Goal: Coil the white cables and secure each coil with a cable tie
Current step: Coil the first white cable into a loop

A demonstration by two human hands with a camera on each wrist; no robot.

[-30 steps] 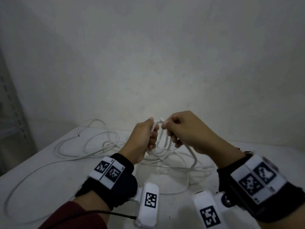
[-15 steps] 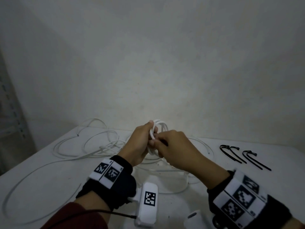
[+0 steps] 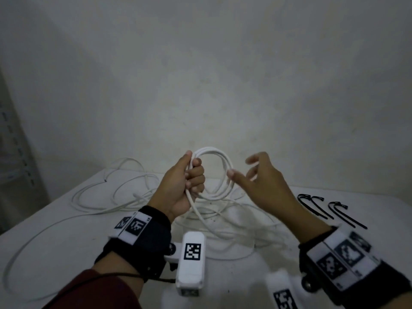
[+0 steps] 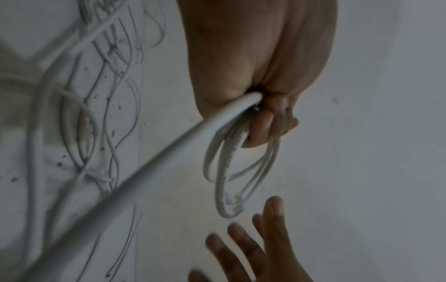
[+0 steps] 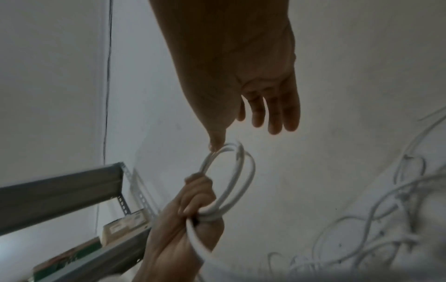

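Note:
My left hand (image 3: pixel 192 177) grips one side of a small coil of white cable (image 3: pixel 225 162), held upright above the table; the coil (image 4: pixel 231 183) hangs from its curled fingers (image 4: pixel 270 124). A loose run of the same cable (image 3: pixel 201 216) drops from the fist to the table. My right hand (image 3: pixel 258 181) is just right of the coil with fingers spread and relaxed, its thumb tip (image 5: pixel 214 146) at the coil's edge (image 5: pixel 237 171), holding nothing. Several black cable ties (image 3: pixel 321 207) lie on the table at the right.
More white cable (image 3: pixel 107 192) sprawls in loose loops over the white table (image 3: pixel 55 239) at left and centre. A plain wall stands close behind. A grey metal shelf rack (image 5: pixel 72 183) with boxes is off to the left.
My right hand has let go of the cable and drawn away to the right, fingers spread. The left hand has lifted the coil, which now stands as an open ring.

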